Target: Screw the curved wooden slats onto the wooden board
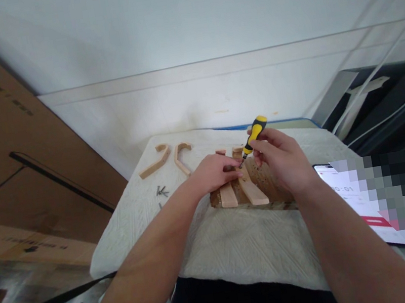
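Note:
My right hand grips a yellow and black screwdriver, tilted with its tip down on a pale wooden hook piece. That piece lies on a darker wooden board beside a second hook piece. My left hand rests on the hook pieces, fingers pinched together right at the screwdriver tip; what they pinch is too small to make out.
Two more curved wooden hooks lie at the far left of the white-covered table. Several loose screws sit near them. A phone lies at the right. Cardboard boxes stand to the left.

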Demonstrator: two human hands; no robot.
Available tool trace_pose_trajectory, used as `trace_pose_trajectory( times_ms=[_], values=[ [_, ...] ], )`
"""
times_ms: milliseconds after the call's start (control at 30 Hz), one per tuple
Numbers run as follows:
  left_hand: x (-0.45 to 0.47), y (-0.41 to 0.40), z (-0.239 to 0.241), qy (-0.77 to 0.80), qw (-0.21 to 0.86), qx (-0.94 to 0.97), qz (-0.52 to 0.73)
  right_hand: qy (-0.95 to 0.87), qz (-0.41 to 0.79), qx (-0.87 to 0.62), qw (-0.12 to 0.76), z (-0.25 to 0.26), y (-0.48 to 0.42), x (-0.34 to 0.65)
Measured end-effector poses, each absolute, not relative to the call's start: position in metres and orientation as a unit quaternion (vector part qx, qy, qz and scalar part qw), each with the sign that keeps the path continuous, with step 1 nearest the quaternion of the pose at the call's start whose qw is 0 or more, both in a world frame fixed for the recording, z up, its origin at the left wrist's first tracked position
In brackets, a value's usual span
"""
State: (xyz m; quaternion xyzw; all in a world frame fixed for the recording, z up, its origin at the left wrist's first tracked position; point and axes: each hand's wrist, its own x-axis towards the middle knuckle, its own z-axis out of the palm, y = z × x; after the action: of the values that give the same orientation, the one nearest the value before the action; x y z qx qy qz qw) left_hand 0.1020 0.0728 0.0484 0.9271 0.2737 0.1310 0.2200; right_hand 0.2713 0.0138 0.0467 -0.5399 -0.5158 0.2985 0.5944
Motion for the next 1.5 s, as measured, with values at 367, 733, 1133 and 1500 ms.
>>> trace_pose_trajectory(
  times_ms=[367, 733, 1133, 1500],
  values=[
    [0.102, 0.076, 0.046, 0.270, 0.221, 0.928, 0.131, -0.479, 0.286, -0.564, 0.608, 0.042, 0.022, 0.273],
    [0.102, 0.076, 0.045, 0.275, 0.228, 0.924, 0.134, -0.480, 0.269, -0.582, 0.598, 0.037, 0.024, 0.275],
    [0.101, 0.078, 0.041, 0.274, 0.228, 0.923, 0.142, -0.483, 0.249, -0.589, 0.598, 0.034, 0.028, 0.278],
    [0.101, 0.080, 0.040, 0.273, 0.216, 0.926, 0.143, -0.494, 0.263, -0.568, 0.603, 0.033, 0.027, 0.280]
  ],
)
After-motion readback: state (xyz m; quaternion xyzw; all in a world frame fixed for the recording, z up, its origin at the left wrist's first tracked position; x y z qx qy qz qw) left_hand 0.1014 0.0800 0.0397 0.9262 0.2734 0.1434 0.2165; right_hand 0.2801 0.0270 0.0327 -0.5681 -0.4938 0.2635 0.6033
